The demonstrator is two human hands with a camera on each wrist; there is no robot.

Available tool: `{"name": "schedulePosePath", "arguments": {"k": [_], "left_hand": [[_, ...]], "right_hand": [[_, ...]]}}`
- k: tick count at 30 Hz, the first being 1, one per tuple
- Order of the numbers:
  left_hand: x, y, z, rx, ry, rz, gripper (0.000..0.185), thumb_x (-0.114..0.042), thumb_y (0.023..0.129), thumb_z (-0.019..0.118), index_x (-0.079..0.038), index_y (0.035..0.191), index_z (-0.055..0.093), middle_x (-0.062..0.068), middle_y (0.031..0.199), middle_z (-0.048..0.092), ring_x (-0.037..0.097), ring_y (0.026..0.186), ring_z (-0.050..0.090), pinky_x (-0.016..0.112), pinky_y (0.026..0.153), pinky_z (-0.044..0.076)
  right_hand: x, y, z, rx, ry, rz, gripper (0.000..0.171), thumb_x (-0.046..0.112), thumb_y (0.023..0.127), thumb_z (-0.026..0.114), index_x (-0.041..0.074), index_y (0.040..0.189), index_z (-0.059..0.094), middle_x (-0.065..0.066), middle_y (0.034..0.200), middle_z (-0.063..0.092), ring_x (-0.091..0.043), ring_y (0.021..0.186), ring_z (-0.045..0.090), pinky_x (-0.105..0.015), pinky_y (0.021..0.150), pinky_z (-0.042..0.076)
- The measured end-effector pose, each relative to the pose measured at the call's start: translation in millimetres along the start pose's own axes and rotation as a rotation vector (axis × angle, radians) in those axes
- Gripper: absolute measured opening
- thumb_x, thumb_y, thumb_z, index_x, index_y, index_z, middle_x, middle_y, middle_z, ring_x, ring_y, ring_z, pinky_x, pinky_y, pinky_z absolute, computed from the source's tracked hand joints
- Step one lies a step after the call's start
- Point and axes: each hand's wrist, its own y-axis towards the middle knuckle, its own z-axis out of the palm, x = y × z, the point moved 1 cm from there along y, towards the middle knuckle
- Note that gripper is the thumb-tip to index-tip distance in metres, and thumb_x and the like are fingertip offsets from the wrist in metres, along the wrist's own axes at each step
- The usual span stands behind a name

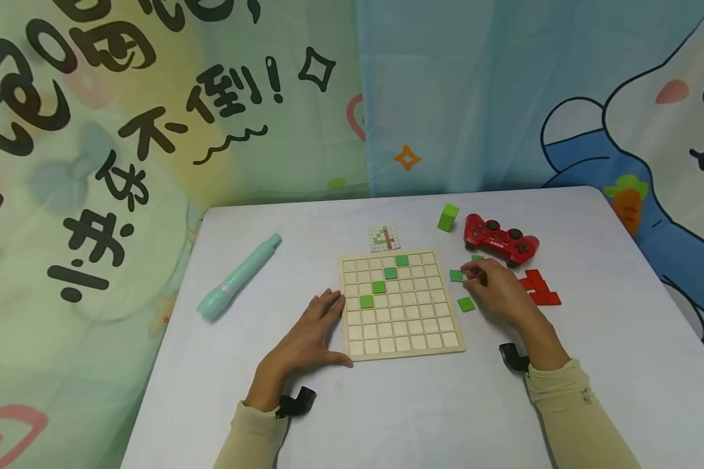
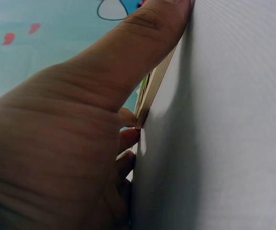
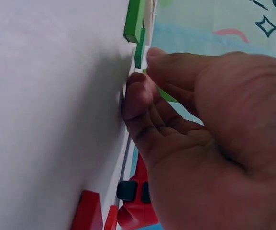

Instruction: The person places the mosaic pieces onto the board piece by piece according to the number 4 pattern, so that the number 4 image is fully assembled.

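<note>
**Green tile right at our right fingertips, board sits to the left of it**

So here's the layout. Our right hand (image 1: 498,290) is down on the white counter (image 1: 387,417), just right of the square pale wooden grid board (image 1: 400,303). Its fingers (image 3: 137,96) are curled and closing on a small flat green square tile (image 1: 457,275) that lies at the fingertips, between the hand and the board's right edge. Whether the tile is actually off the counter, we can't tell. It's square, so no real long axis to worry about. Another loose green tile (image 1: 466,303) sits just below it, near the same hand. The right hand is clearly the nearer one; the board's open cells lie to the left of the fingers.

Our left hand (image 1: 311,335) rests flat with relaxed, straight fingers against the board's left edge, thumb (image 2: 142,43) along the rim.

Four green tiles already run diagonally on the board, from (image 1: 401,260) down to (image 1: 366,301).

Writing: the red game controller (image 1: 500,240) has a small logo we can't read. The little pattern card (image 1: 384,238) above the board shows a coloured grid, no legible text. The backdrop cloth (image 1: 152,130) carries big black Chinese characters, including 不倒 with an exclamation mark.
</note>
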Motion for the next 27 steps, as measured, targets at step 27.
{"name": "schedulePosePath", "arguments": {"k": [27], "left_hand": [[2.6,-4.7,-1.6,0.012,0.019,0.007,0.133,-0.055,0.07,0.097,-0.006,0.17,0.023,0.013,0.178,0.022,0.032,0.169,0.013,0.046,0.141,0.015]], "right_hand": [[1.3,-8.7,8.0,-0.025,0.004,0.016,0.043,0.017,0.102,0.072,0.005,0.141,0.061,-0.016,0.118,0.063,-0.029,0.105,0.058,-0.033,0.087,0.055]]}}
